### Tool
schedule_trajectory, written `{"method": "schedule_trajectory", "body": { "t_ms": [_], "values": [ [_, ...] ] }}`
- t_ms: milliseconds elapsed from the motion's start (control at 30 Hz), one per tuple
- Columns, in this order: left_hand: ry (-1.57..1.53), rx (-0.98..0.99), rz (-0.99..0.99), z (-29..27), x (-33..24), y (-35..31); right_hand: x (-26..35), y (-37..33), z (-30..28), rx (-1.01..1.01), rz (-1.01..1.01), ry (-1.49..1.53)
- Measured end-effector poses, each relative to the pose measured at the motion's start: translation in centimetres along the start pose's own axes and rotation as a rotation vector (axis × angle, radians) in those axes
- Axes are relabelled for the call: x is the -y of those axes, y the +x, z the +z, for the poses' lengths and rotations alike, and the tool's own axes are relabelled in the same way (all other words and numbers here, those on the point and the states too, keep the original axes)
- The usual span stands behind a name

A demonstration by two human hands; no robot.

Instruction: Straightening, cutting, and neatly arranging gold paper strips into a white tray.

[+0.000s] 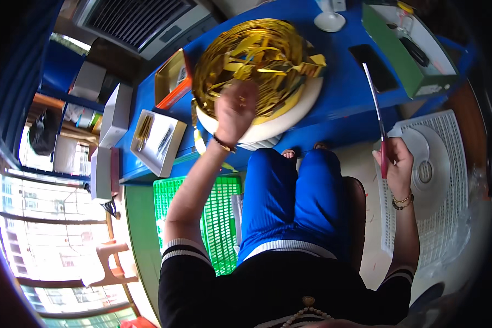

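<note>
A big coil of shiny gold strip (208, 65) lies on a round white base (298, 112) on the blue table. My left hand (238, 109) is over the near part of the coil. Motion smears its fingers, so whether they grip the strip does not show. Loose gold pieces and bent ends stand up from the coil's middle. Off to the right, my right hand (397, 164) is closed around the red handle of what look like scissors (375, 101), seen edge-on. Their long metal blade points up and away, well apart from the coil.
Left of the coil stand an orange box (174, 79) and a white tray (157, 143) with small metal pieces. A dark phone-like slab (374, 66) and a green box (413, 52) lie at right. Below are a green crate (224, 218) and a white basket (459, 158).
</note>
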State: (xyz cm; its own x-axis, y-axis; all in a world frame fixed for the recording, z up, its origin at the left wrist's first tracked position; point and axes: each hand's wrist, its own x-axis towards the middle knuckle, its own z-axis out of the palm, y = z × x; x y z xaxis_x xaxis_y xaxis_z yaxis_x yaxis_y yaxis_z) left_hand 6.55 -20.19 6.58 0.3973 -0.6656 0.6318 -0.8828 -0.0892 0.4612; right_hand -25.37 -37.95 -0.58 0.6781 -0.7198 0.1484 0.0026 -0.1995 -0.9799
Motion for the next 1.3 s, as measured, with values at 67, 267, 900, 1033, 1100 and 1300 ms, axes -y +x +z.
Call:
{"method": "schedule_trajectory", "body": {
  "t_ms": [67, 267, 900, 1033, 1100, 1300],
  "values": [
    [0.160, -0.107, -0.069, -4.2, 3.9, -0.3, 0.1, 0.5, 1.3, 0.049, 0.003, -0.003],
    [0.577, -0.169, -0.330, -12.0, 12.7, -5.1, 0.1, -0.4, 2.9, 0.134, 0.019, -0.093],
    [-0.111, -0.029, -0.679, -10.0, 35.0, -7.0, 1.0, -4.5, 4.9, 0.284, 0.171, -0.093],
    [-0.975, 0.571, -0.475, -5.8, 38.4, -14.4, 0.1, -6.6, 4.3, 0.293, 0.122, -0.191],
    [-0.775, 0.501, -0.480, -4.2, 38.3, -7.4, 1.9, -8.5, 4.0, 0.225, 0.052, -0.339],
    [-0.175, 0.015, -0.641, -2.9, 16.9, 19.3, 3.7, -13.7, 2.0, -0.017, 0.126, -0.378]
  ]
}}
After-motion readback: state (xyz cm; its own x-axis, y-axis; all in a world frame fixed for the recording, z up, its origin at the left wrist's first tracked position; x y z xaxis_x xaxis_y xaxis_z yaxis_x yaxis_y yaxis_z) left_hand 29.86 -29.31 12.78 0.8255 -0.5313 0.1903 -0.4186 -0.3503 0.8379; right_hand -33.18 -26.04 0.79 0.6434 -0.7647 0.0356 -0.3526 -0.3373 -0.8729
